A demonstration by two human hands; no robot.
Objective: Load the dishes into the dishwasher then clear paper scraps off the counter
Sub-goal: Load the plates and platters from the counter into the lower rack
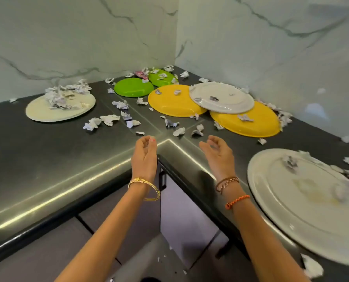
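Right now both hands hover above the inner corner of the dark polished stone counter (47,159), palms turned toward each other. The left hand (144,152) has its fingers loosely curled and holds nothing; the right hand (217,151) is likewise relaxed and empty, fingers gently bent.

Ahead of them, crumpled white paper scraps (110,120) lie strewn across the counter and over the dishes. A cream round plate (47,112) sits at the far left with a heap of scraps on it. Two lime-green plastic plates (133,87) lie near the corner of the marble-look wall (68,37), the farther one partly behind the nearer. Two yellow plastic plates (173,102) lie side by side, and a white ceramic plate (224,98) rests across both of them. A large white oval platter (291,190) sits at the near right, its surface blurred, possibly smeared with something yellowish. A small pink item among the scraps by the corner is too blurred to identify.
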